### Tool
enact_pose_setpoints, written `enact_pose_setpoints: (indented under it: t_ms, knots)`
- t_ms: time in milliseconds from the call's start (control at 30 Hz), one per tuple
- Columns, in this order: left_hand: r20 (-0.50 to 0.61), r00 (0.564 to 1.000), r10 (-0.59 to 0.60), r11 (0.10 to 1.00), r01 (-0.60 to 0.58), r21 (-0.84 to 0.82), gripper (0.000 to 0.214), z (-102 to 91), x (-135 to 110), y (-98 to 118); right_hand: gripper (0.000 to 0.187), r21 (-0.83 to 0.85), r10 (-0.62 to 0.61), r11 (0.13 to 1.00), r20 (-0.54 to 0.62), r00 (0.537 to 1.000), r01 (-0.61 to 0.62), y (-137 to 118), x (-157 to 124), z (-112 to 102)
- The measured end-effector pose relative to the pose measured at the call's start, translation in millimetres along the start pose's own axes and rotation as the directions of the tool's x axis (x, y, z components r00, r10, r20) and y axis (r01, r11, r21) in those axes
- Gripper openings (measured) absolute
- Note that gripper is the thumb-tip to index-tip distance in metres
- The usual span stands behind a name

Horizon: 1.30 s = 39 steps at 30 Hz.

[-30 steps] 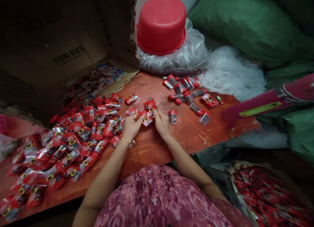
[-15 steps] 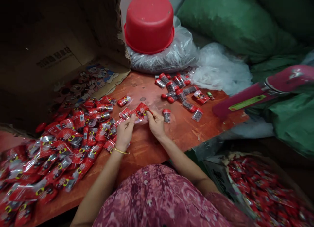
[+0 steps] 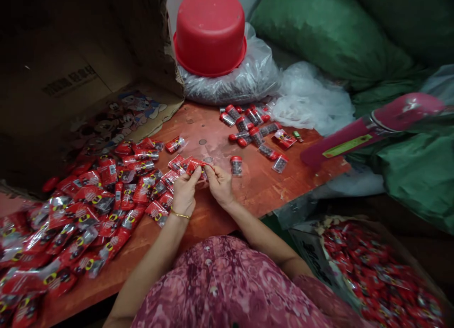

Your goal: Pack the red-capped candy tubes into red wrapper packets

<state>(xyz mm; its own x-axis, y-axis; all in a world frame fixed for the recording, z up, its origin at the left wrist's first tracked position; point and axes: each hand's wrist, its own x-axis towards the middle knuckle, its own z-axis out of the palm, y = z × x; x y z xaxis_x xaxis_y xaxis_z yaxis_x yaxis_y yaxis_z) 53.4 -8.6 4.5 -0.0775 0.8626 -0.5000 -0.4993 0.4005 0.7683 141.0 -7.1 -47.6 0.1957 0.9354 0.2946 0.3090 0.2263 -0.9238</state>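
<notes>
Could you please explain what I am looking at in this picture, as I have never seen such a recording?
There is no machine here: a person wears a camera on the head, so the one view looks forward and down at their own two bare hands. The left hand and the right hand together pinch one small red packet over a reddish wooden table. To the left lies a big heap of packets, in front of an open cardboard box. A small red-capped vial stands beside the right hand, and more vials lie behind it. At the back an upturned red basin rests on a plastic bag.
</notes>
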Motion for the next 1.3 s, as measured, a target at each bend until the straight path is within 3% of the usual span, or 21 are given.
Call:
enact_pose_setpoints:
  t_ms: [67,133,233,300,367,467,633,833,933,1000,1100,1200,1300]
  knots:
    - [-0.039,0.999,0.002,1.0,-0.002,-0.002,0.044,-2.5,1.5,2.0,0.044,-0.11,-0.054,0.992,0.047,0.997,0.059,1.2,1.6,-9.1]
    - [-0.077,0.997,-0.011,1.0,0.012,0.009,0.04,-7.2,3.2,6.9,0.044,-0.329,-0.096,0.938,0.051,0.994,0.107,2.7,4.7,-25.3]
    - [-0.078,0.995,-0.069,0.997,0.072,0.035,0.034,-14.8,4.1,14.9,0.047,-0.732,-0.027,0.681,-0.037,0.999,-0.009,9.2,8.1,-54.9]
    - [-0.046,0.993,-0.112,0.993,0.114,0.039,0.032,-17.3,3.3,17.8,0.05,-0.863,0.07,0.499,-0.051,0.996,-0.079,16.9,7.1,-70.2]
    - [-0.027,0.989,-0.148,0.988,0.149,0.04,0.031,-17.2,1.8,18.1,0.042,-0.901,0.129,0.431,0.017,0.991,-0.041,25.6,3.8,-78.3]
    - [-0.002,0.984,-0.181,0.983,0.181,0.034,0.031,-15.8,-0.2,15.4,0.04,-0.885,0.136,0.465,0.117,0.984,0.041,35.3,-1.1,-79.6]
    - [0.027,0.984,-0.179,0.983,0.177,0.049,0.033,-20.7,0.3,9.4,0.044,-0.806,0.173,0.592,0.139,0.975,0.01,34.4,-0.6,-79.6]
    - [-0.083,0.992,-0.092,0.993,0.098,0.072,0.04,-27.4,3.9,7.4,0.052,-0.848,0.217,0.526,0.213,0.953,0.07,25.9,2.8,-86.2]
    - [-0.076,0.989,-0.123,0.991,0.127,0.052,0.038,-29.4,4.9,8.4,0.049,-0.788,0.178,0.615,0.178,0.968,0.031,22.9,-1.1,-87.4]
    - [-0.04,0.988,-0.146,0.988,0.148,0.033,0.036,-31.1,5.0,8.6,0.046,-0.657,0.165,0.753,0.165,0.972,-0.016,18.0,-7.6,-86.9]
    - [0.003,0.984,-0.179,0.983,0.178,0.035,0.035,-32.6,4.3,8.2,0.046,-0.278,0.188,0.951,0.174,0.967,-0.135,3.2,-21.3,-83.5]
    - [0.02,0.98,-0.199,0.979,0.198,0.048,0.035,-30.8,2.3,8.1,0.049,0.057,0.304,0.944,0.241,0.922,-0.326,-16.9,-32.3,-78.1]
    - [0.033,0.981,-0.19,0.981,0.188,0.056,0.037,-27.2,-1.2,8.7,0.054,0.131,0.418,0.864,0.348,0.839,-0.485,-32.1,-35.6,-73.1]
